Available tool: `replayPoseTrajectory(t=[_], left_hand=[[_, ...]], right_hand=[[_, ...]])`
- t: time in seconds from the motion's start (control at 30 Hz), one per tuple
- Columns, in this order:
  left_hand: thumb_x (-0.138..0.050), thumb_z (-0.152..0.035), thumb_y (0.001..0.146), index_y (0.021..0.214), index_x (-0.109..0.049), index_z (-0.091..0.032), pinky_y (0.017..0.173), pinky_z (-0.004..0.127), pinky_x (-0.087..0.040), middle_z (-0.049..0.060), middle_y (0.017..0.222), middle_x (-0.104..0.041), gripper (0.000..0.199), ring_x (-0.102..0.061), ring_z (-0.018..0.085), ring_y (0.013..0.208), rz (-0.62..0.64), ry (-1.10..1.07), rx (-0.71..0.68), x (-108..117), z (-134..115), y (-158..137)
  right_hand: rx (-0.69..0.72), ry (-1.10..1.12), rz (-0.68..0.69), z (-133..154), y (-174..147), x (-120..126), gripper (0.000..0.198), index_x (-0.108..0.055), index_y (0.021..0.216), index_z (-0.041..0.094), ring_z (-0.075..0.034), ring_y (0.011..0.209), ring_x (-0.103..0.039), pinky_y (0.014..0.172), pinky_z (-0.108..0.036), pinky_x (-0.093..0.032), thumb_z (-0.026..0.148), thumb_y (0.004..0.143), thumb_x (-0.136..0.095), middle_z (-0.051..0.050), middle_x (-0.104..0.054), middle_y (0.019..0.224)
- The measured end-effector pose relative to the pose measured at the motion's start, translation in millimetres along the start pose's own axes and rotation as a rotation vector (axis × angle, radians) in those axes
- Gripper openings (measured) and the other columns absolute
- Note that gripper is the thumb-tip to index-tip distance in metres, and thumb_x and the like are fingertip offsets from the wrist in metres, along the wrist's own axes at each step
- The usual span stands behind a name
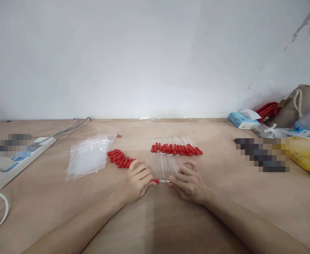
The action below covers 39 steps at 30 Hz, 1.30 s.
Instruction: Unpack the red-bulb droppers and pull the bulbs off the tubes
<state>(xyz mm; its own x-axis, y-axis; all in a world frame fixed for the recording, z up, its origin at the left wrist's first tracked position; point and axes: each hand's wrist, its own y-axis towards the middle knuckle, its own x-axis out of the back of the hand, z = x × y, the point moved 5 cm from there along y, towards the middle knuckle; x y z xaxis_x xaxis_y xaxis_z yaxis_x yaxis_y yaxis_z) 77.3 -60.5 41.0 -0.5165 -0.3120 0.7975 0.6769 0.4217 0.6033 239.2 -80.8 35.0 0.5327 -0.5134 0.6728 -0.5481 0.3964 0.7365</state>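
Observation:
Low in front of me, my left hand [140, 180] pinches the red rubber bulb end of a glass dropper [164, 181]. On its clear tube, my right hand [188, 181] is closed from the other side. The dropper lies level between the two hands. Just beyond it are several bare glass tubes [165, 165] side by side. Past those, a row of droppers with red bulbs [177, 149] has its thin clear tips toward the wall. Loose red rubber bulbs [119, 158] are heaped beyond my left hand, partly hidden by its fingers.
Clear plastic bags [88, 158] lie stacked at left. A white power strip [25, 164] with a grey cable [65, 130] sits farther left. At right are a blue tissue pack [241, 121], a blurred dark object [260, 155], a yellow package [305, 155] and a grey bag [289, 106].

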Motion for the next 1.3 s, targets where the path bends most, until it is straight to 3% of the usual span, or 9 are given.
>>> replayPoseTrajectory(t=[0.1, 0.2, 0.37, 0.53, 0.63, 0.73, 1.03, 1.17, 1.3], left_hand=[[-0.046, -0.023, 0.086, 0.071, -0.057, -0.019, 0.089, 0.039, -0.029, -0.002, 0.066, -0.06, 0.019, -0.053, 0.013, 0.07, 0.01, 0.001, 0.027, 2.3, 7.4, -5.0], [-0.046, -0.02, 0.085, 0.071, -0.056, -0.018, 0.083, 0.037, -0.034, 0.0, 0.068, -0.06, 0.017, -0.053, 0.013, 0.068, -0.023, 0.038, 0.14, 12.0, 25.6, -14.9], [-0.048, -0.023, 0.084, 0.088, -0.06, -0.02, 0.075, 0.029, -0.044, 0.003, 0.086, -0.061, 0.013, -0.057, 0.015, 0.082, -0.159, -0.025, 0.283, 35.2, 50.4, -21.6], [-0.047, -0.026, 0.082, 0.097, -0.063, -0.021, 0.078, 0.028, -0.046, 0.004, 0.093, -0.057, 0.022, -0.056, 0.015, 0.083, -0.342, 0.045, 0.661, 60.6, 95.3, -32.5], [-0.049, -0.029, 0.079, 0.099, -0.062, -0.022, 0.072, 0.027, -0.046, 0.002, 0.088, -0.058, 0.025, -0.056, 0.014, 0.076, -0.409, 0.036, 0.888, 71.2, 128.9, -52.6], [-0.055, -0.035, 0.073, 0.101, -0.057, -0.02, 0.062, 0.024, -0.045, 0.001, 0.082, -0.06, 0.031, -0.055, 0.013, 0.068, -0.389, -0.051, 1.024, 71.9, 151.5, -69.0], [-0.054, -0.045, 0.07, 0.08, -0.058, -0.02, 0.053, 0.023, -0.039, -0.001, 0.076, -0.061, 0.027, -0.054, 0.014, 0.063, -0.153, -0.046, 1.047, 55.3, 157.0, -72.1], [-0.053, -0.047, 0.071, 0.081, -0.062, -0.022, 0.055, 0.024, -0.041, -0.001, 0.073, -0.061, 0.028, -0.055, 0.015, 0.064, -0.152, -0.004, 1.03, 56.2, 153.3, -69.4], [-0.054, -0.046, 0.071, 0.078, -0.064, -0.024, 0.062, 0.025, -0.043, 0.0, 0.083, -0.064, 0.026, -0.056, 0.018, 0.075, -0.153, 0.028, 0.911, 56.6, 145.4, -61.8]], right_hand=[[-0.008, 0.011, -0.009, -4.2, -1.6, 3.0, 0.008, -0.06, 0.079, 0.02, -0.009, 0.06, -0.041, 0.086, -0.035, -0.026, 0.021, 0.081, -0.052, 0.006, -0.052, 0.053], [-0.107, 0.011, 0.004, -16.2, -4.0, 5.9, 0.012, -0.062, 0.081, 0.022, -0.01, 0.061, -0.042, 0.085, -0.035, -0.027, 0.02, 0.082, -0.05, 0.005, -0.052, 0.053], [-0.28, -0.054, -0.043, -32.0, -8.2, 7.4, 0.014, -0.064, 0.088, 0.023, -0.011, 0.062, -0.046, 0.081, -0.032, -0.03, 0.022, 0.081, -0.052, 0.003, -0.057, 0.059], [-0.459, -0.127, -0.177, -46.8, -15.3, 11.9, 0.013, -0.065, 0.083, 0.022, -0.011, 0.063, -0.052, 0.078, -0.031, -0.029, 0.022, 0.079, -0.053, 0.001, -0.062, 0.063], [-0.475, -0.151, -0.17, -51.4, -17.1, 10.3, 0.011, -0.064, 0.079, 0.022, -0.012, 0.063, -0.053, 0.078, -0.031, -0.029, 0.021, 0.078, -0.053, 0.001, -0.064, 0.065], [-0.44, -0.168, -0.136, -50.6, -16.2, 6.1, 0.011, -0.065, 0.078, 0.023, -0.012, 0.066, -0.054, 0.078, -0.031, -0.029, 0.021, 0.078, -0.054, 0.002, -0.065, 0.067], [-0.37, -0.168, 0.021, -41.2, -7.7, -0.4, 0.019, -0.067, 0.085, 0.022, -0.013, 0.068, -0.049, 0.075, -0.032, -0.028, 0.034, 0.08, -0.053, -0.001, -0.06, 0.068], [-0.367, -0.136, 0.089, -41.8, -8.1, -3.0, 0.028, -0.066, 0.09, 0.021, -0.014, 0.071, -0.049, 0.076, -0.033, -0.029, 0.043, 0.078, -0.054, -0.002, -0.059, 0.075], [-0.368, -0.116, 0.128, -42.8, -8.8, -4.1, 0.034, -0.066, 0.093, 0.022, -0.016, 0.077, -0.05, 0.078, -0.034, -0.029, 0.049, 0.076, -0.054, -0.004, -0.059, 0.08]])
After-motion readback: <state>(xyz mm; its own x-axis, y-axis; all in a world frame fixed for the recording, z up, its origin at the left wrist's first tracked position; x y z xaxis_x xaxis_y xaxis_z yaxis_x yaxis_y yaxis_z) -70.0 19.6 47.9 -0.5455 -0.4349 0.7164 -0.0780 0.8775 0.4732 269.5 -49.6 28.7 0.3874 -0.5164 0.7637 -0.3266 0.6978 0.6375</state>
